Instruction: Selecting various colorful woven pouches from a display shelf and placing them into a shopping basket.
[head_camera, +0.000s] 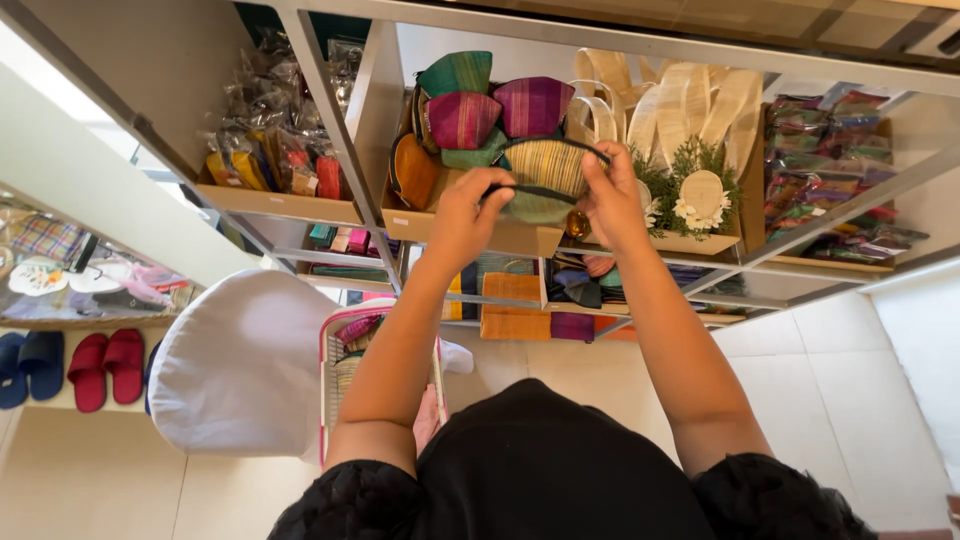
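While the fingers of the left hand (468, 205) pinch one end of the black strap (540, 190) and those of the right hand (607, 195) pinch the other end where it arcs over, the striped woven pouch (548, 170) sits between them, just above centre of the frame, at the front edge of a cardboard tray (520, 238) on the glass shelf (850, 215). Both hands are closed on the strap, not on the cloth body, so the pouch probably hangs or leans loosely; a good handling here, as I judge it, keeps the strap taut and level so the pouch does not swing into its neighbours. Behind it, toward top centre, stand more woven pouches in magenta and green (470, 115), packed closely, and any sideways tug could tip them. To the right a pale woven-leaf ornament with small white flowers and green sprigs (695, 190) stands near the right hand, fragile-looking, so the right elbow is best kept in. At upper left are wrapped packets in a tray (270, 160); at far right, more wrapped packets (830, 170). Lower left shows a pink-rimmed basket (330, 370) beside a white chair back (240, 360), and red and blue slippers (105, 365).
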